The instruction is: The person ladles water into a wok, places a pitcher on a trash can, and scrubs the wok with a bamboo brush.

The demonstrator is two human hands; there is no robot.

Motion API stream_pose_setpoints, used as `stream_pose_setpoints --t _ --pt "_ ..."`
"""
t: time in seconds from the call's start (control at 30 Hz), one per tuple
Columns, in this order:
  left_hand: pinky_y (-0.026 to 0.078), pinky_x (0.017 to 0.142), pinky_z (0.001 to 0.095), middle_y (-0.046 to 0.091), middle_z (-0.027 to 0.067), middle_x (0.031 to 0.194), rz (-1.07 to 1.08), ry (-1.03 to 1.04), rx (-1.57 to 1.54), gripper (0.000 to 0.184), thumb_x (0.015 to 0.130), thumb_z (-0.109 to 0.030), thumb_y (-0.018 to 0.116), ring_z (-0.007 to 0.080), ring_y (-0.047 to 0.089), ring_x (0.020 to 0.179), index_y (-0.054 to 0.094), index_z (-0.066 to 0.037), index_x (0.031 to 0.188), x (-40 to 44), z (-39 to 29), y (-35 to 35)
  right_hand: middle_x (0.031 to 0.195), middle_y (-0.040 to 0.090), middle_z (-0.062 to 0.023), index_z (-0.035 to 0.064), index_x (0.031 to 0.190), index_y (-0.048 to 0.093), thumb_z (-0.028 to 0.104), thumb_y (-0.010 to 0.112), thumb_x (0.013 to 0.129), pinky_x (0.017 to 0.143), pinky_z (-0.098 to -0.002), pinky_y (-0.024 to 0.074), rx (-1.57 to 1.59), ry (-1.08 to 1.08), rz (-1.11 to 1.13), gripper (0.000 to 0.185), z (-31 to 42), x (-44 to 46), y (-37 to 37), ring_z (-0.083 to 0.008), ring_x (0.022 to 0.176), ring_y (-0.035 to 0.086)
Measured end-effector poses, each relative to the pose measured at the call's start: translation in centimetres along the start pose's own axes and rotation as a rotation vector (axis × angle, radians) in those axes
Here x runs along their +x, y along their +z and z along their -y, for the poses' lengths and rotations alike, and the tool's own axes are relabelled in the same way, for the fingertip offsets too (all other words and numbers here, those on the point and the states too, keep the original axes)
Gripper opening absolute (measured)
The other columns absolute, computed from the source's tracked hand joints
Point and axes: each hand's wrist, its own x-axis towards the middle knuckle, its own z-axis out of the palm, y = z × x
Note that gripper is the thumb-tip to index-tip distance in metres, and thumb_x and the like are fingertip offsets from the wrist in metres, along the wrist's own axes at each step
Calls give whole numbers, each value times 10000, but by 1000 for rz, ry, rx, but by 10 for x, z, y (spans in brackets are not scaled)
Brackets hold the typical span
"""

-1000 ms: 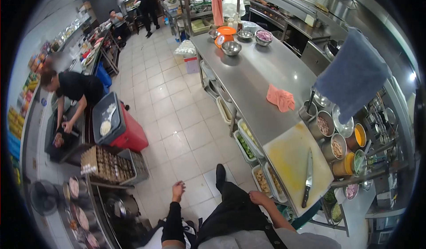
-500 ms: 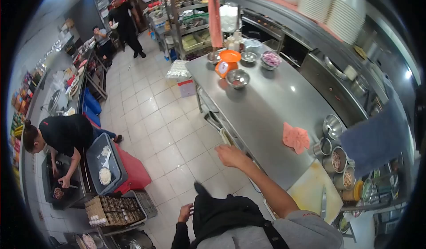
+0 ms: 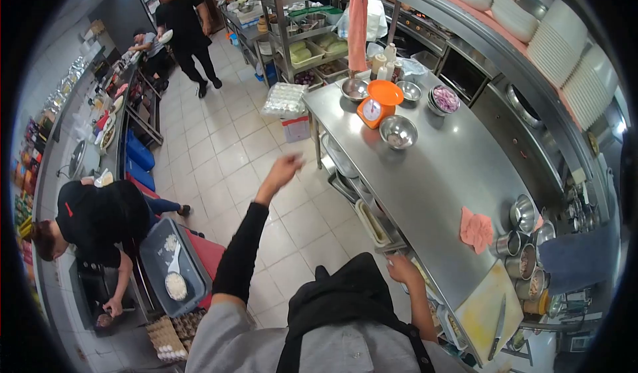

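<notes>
My left hand [image 3: 284, 172] is raised over the tiled floor, its arm in a black sleeve; its fingers are blurred and partly curled. Low beside the steel table's edge is my right hand [image 3: 403, 268], with fingers bent and their grip unclear. Near that hand, the steel table [image 3: 412, 193] bears a pink cloth [image 3: 476, 230] and a cutting board [image 3: 484, 310] with a knife [image 3: 498, 326] on it. Farther up the table stand an orange scale [image 3: 373, 110], a metal bowl [image 3: 399, 132] and a bowl of chopped purple onion [image 3: 444, 100].
At the left, a person [image 3: 103, 217] bends over a sink [image 3: 93, 293]. Another person [image 3: 185, 30] in black stands in the aisle, holding something white. A grey tub [image 3: 163, 260] with rice and egg trays [image 3: 166, 340] flank the aisle; shelves [image 3: 302, 30] stand ahead.
My left hand has risen and reached forward. My right hand has dropped back from its raised position to the table's side. The table's far end appears closer, and the person in black is nearer.
</notes>
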Motion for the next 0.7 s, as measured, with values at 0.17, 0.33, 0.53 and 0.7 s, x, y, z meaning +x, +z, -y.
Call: stream_pose_setpoints --t 0.17,0.33,0.53,0.7 --pt "503 776 261 676 31 1082 26 401 -104 342 949 -183 598 113 627 931 604 -4 1240 142 -202 -41 1171 620 -223 38 1186 607 208 562 869 984 -437 442 82 135 77 363 2 13 -1 -377 1134 563" --pt "475 872 268 671 22 1101 93 692 -91 322 948 -206 579 111 613 1017 632 -34 1215 233 -361 -38 1176 623 -213 40 1188 608 202 541 878 984 -443 442 155 130 -84 356 5 66 -20 -370 1133 566" --pt "406 596 273 567 -13 754 -34 989 -80 129 903 -111 586 81 498 691 621 1 849 348 -475 -23 1176 615 -195 36 1153 606 190 510 892 972 -455 448 172 176 -157 318 -14 133 -59 -372 1118 561" --pt "383 560 292 541 2 743 -243 930 52 401 933 -336 580 101 429 630 644 30 1084 465 -527 -12 1162 613 -189 64 1156 594 225 527 898 954 -474 460 25 166 -159 312 -17 172 -125 -355 1097 577"
